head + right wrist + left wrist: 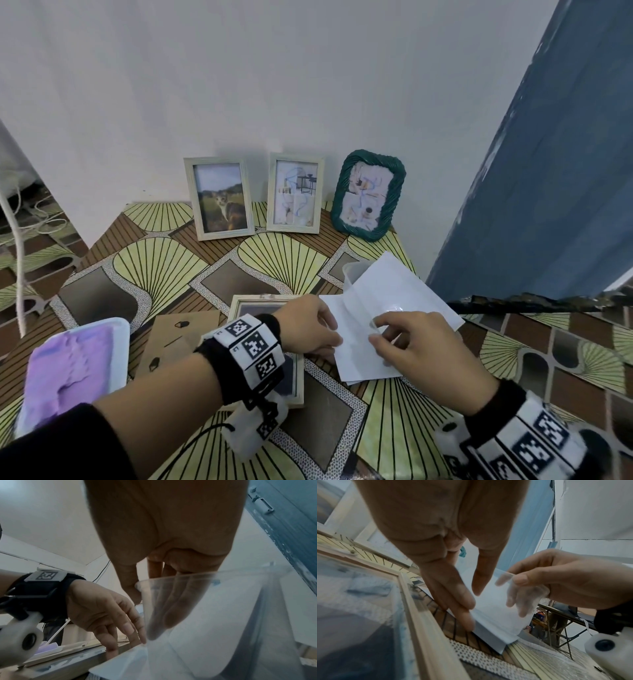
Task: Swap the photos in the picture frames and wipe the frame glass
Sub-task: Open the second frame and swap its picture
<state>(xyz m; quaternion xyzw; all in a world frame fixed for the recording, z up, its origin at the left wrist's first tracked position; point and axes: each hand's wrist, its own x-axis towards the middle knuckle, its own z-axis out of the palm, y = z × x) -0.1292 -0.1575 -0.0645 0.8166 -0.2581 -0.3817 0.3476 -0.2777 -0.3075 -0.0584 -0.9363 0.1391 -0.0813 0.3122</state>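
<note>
- One clear glass sheet (368, 301) is the thing being handled. It is tilted, with one end lifted above white paper (404, 298) on the right side of the counter (274, 260).
- The right hand (416, 346) pinches the near corner of the glass sheet between thumb and fingers (173, 607). In the right wrist view the fingers show through the glass.
- The left hand (310, 327) has its fingers (453, 596) straight and close together. Their tips touch the left edge of the white paper. This hand holds nothing.
- Under the left wrist lies an open frame (239, 305) of pale wood, flat on the counter and just beside the paper.
- A brown backing board (178, 337) lies flat to the left of the open frame.
- Further left is a white tray (121, 356) with a purple cloth (68, 370) in it, near the counter's left edge.
- Three more frames stand at the back, against the wall (239, 85). The cat photo frame (219, 198) is on the left, the pale frame (295, 193) stands in the middle, and the green frame (370, 195) is on the right.
- A blue door (555, 171) is to the right of the counter.
</note>
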